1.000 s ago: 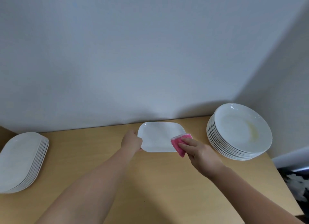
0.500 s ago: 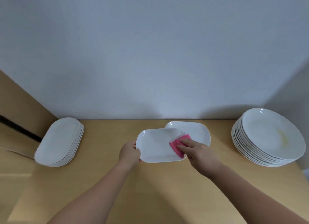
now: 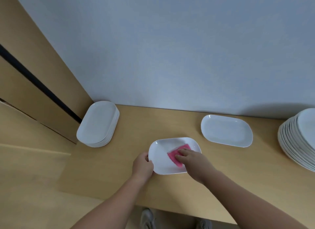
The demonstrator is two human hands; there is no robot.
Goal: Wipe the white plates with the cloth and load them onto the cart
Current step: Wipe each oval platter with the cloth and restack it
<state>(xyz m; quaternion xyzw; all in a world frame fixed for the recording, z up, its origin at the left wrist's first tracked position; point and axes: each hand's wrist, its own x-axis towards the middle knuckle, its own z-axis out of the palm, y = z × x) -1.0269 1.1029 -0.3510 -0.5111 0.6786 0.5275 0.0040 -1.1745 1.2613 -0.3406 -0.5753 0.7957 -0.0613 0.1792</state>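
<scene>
A white oblong plate (image 3: pixel 161 150) is held above the wooden table (image 3: pixel 221 177) near its middle. My left hand (image 3: pixel 142 165) grips the plate's left rim. My right hand (image 3: pixel 194 160) presses a pink cloth (image 3: pixel 175 154) onto the plate's right half, fingers laid over it. A second white oblong plate (image 3: pixel 226 130) lies flat on the table to the right, apart from both hands.
A stack of white oblong plates (image 3: pixel 98 123) sits at the back left beside a wooden cabinet wall (image 3: pixel 34 78). A stack of round white plates (image 3: pixel 298 138) stands at the right edge. A grey wall runs behind. Shoes (image 3: pixel 148 218) show below the table's front edge.
The held plate has moved left and toward me, away from the plate lying on the table. The view has swung left and downward. The cloth stays pressed on the plate.
</scene>
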